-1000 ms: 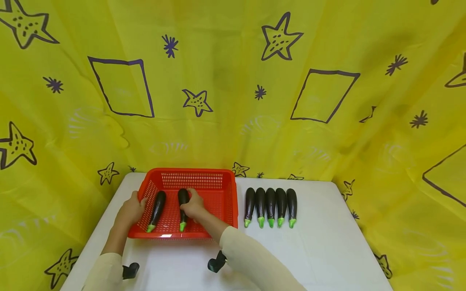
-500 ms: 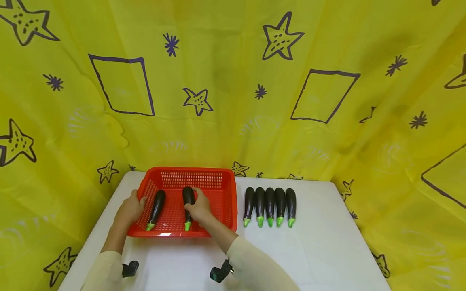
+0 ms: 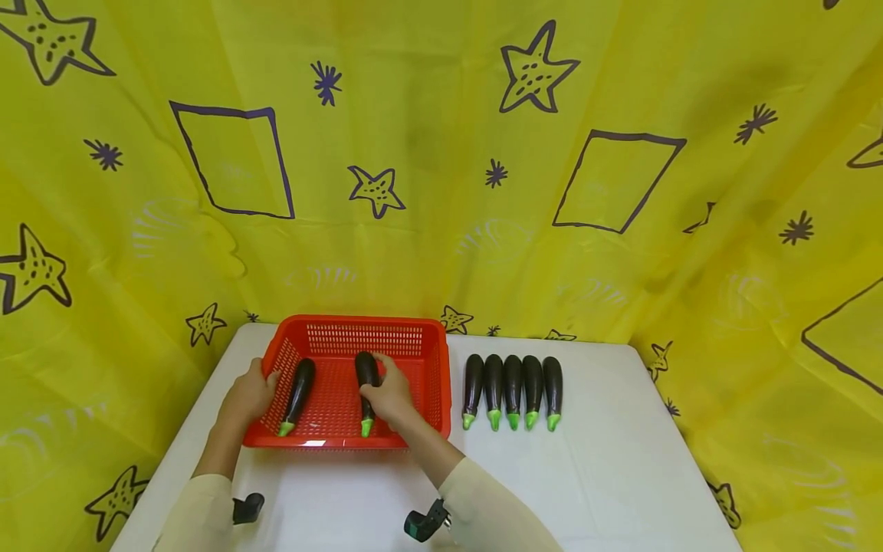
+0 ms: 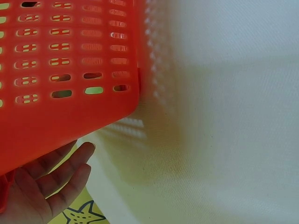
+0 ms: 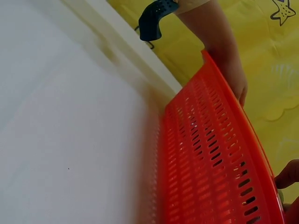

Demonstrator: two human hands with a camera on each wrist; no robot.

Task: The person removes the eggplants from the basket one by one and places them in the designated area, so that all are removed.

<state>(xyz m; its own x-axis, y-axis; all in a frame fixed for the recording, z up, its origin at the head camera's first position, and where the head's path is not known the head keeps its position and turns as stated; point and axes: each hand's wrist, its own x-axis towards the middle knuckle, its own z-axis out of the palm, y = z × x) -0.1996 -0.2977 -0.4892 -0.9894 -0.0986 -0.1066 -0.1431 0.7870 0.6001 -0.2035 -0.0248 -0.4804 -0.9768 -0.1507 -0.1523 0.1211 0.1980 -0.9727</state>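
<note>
A red perforated plastic basket [image 3: 431,330] sits on the left part of the table. My left hand [image 3: 250,392] grips its left rim, thumb over the inside and fingers along the outside; in the left wrist view those fingers [image 4: 70,170] spread beneath the rim. With thumb and fingers my right hand [image 3: 391,389] holds a dark eggplant [image 3: 367,369] within the basket, green stem toward me. Another eggplant [image 3: 299,389] lies slightly slanted at the basket's left. The right wrist view mostly shows the basket's outer wall [image 5: 205,140], with right-hand fingertips at the edge.
Several more eggplants [image 3: 513,387] lie side by side on the white table [image 3: 621,460], right of the basket, stems toward me. A yellow curtain [image 3: 428,261] with star drawings surrounds the table at the back and sides. Dark wrist devices [image 3: 424,523] hang by both sleeves.
My right hand has moved right inside the basket with the eggplant, widening the gap to the left eggplant. The left hand stays on the rim, and the row on the table is unchanged.
</note>
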